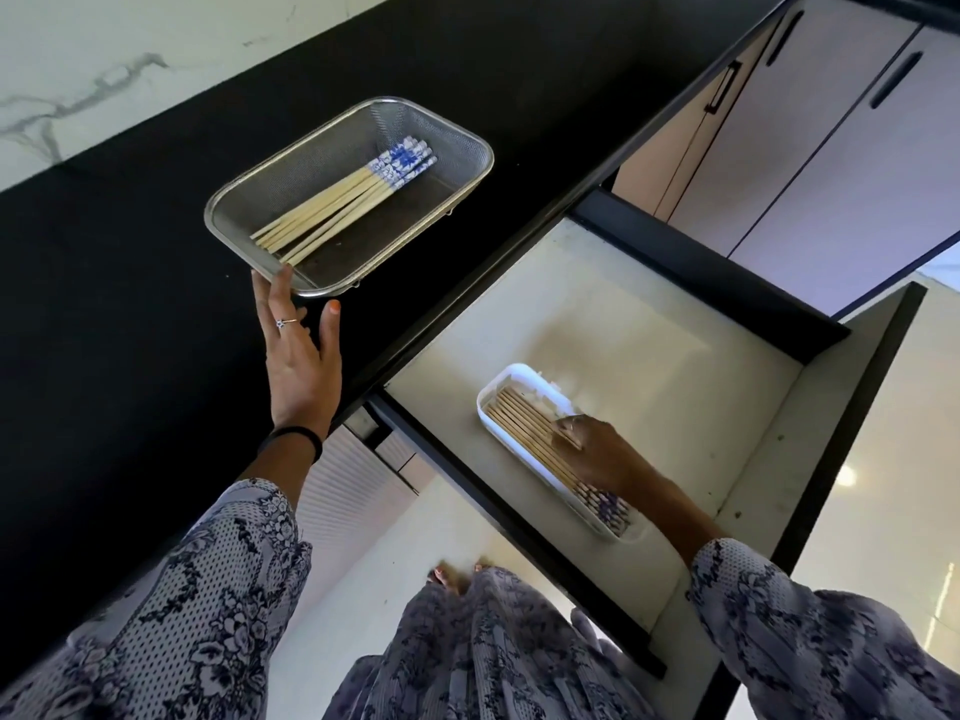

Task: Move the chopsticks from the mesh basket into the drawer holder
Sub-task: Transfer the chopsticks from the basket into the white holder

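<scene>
A steel mesh basket (470, 142) sits on the black counter and holds several bamboo chopsticks (332, 210) with blue-and-white patterned tops. My left hand (301, 350) reaches up with straight fingers, its fingertips touching the basket's near rim. Below, the open drawer (597, 309) holds a white holder (491, 394) with several chopsticks (524, 428) lying in it. My right hand (597, 454) rests on those chopsticks, fingers bent down over them. Whether it grips any of them is hidden.
The black countertop (156, 304) runs along a marbled white wall (104, 59). Pale cabinet doors with dark handles (831, 148) stand beyond the drawer. The drawer's dark front edge (519, 532) juts toward my body, with my feet on the floor (457, 576) beneath.
</scene>
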